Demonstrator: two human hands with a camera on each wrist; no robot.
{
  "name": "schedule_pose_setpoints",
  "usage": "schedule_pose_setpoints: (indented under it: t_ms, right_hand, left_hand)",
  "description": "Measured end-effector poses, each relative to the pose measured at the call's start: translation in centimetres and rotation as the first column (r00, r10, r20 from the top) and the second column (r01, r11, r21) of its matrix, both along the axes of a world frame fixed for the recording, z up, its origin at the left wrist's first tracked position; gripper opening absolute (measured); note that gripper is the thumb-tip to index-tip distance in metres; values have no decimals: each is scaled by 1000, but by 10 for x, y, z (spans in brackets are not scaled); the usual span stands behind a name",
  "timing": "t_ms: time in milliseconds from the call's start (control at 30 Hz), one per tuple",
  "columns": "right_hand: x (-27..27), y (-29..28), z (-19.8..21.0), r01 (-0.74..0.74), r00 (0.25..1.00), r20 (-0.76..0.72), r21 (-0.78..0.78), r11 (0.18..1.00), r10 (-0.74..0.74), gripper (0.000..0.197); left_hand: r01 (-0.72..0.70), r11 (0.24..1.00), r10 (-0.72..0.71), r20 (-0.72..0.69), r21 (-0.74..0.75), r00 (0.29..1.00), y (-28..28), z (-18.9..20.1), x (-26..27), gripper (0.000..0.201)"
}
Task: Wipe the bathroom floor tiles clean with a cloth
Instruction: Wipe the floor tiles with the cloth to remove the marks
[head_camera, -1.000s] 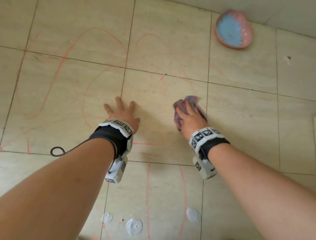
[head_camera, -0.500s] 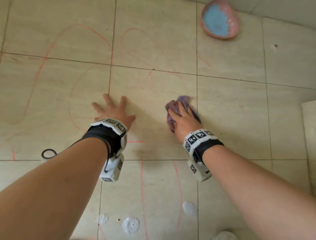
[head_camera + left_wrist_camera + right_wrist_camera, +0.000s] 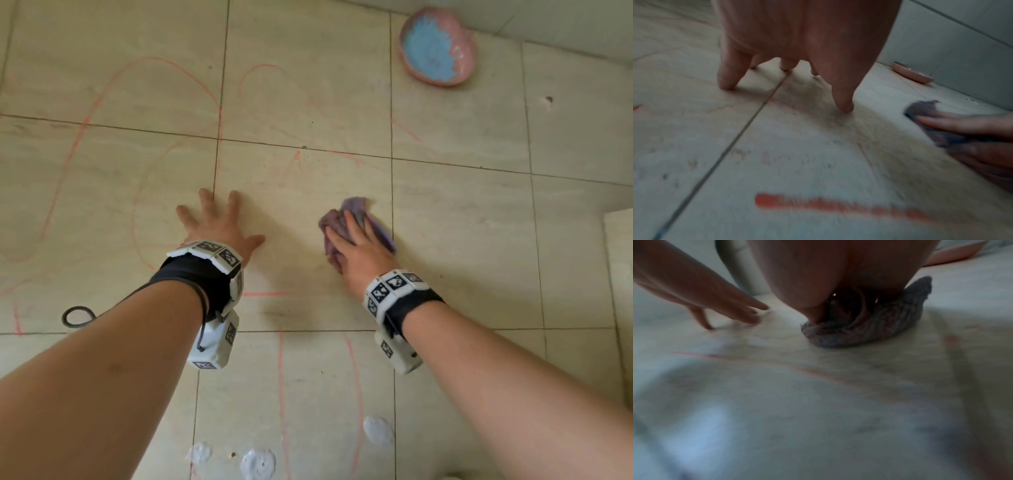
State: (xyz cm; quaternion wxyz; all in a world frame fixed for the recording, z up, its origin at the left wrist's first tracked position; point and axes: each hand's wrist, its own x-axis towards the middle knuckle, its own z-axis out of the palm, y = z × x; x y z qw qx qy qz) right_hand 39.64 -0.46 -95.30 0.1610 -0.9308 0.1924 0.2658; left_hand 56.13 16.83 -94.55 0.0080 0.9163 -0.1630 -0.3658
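- Head view: we see the right hand (image 3: 359,251) at centre right, fingers laid flat over the bunched purple cloth (image 3: 356,219), pressing it onto the floor tiles (image 3: 462,212); the cloth sticks out beyond the fingertips and on both sides. The left hand (image 3: 219,222), centre left, is spread flat on a tile, holding nothing. Red scribbles (image 3: 282,383) run through upper left and lower centre; foam blobs (image 3: 257,464) sit at the bottom edge; a pink dish (image 3: 436,46) lies upper right.
- Left wrist view: spread fingers (image 3: 842,95) prop on the tile; a red stroke (image 3: 838,206) lies low in frame. We judge that stroke easily missed, being under the bracing wrist.
- Right wrist view: the cloth (image 3: 869,326) is wadded under the palm, upper centre. Such a wad may smear rather than lift pigment, and could slip from flat fingers.
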Motion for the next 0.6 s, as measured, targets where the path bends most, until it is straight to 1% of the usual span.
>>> schedule_pose_setpoints:
  t_ms: [67, 167, 200, 267, 333, 400, 467, 533, 600]
  right_hand:
    - [2, -34, 5, 66, 995, -64, -118, 991, -74, 58]
    - [56, -61, 9, 180, 970, -115, -241, 954, -212, 62]
    - [81, -61, 9, 187, 965, -133, -251, 950, -225, 64]
    - [122, -52, -1, 167, 966, -166, -195, 966, -201, 68]
    - [139, -33, -13, 101, 988, -104, -105, 989, -112, 67]
    - [127, -7, -18, 10, 1000, 6, -48, 999, -9, 64]
    - [93, 10, -15, -51, 998, 44, -17, 999, 52, 61]
    - [55, 8, -11, -29, 999, 39, -9, 1000, 30, 59]
    - [35, -13, -9, 28, 1000, -11, -35, 999, -29, 58]
  left_hand:
    - [-4, 1000, 4, -3, 24, 1000, 0, 2, 9, 87]
    - [37, 995, -38, 5, 94, 999, -3, 2, 11, 92]
    - [42, 994, -42, 3, 104, 999, -3, 2, 12, 93]
    - [44, 994, -43, -15, 101, 999, -3, 2, 12, 93]
    - [51, 993, -49, -23, 108, 999, -2, 2, 13, 93]
    - [62, 991, -61, -13, 122, 998, -1, 3, 12, 93]
    - [77, 989, -75, -14, 127, 997, 0, 5, 12, 93]
    - [91, 987, -88, -28, 133, 996, 0, 6, 15, 94]
    - [99, 984, -94, -38, 149, 995, 0, 6, 16, 94]
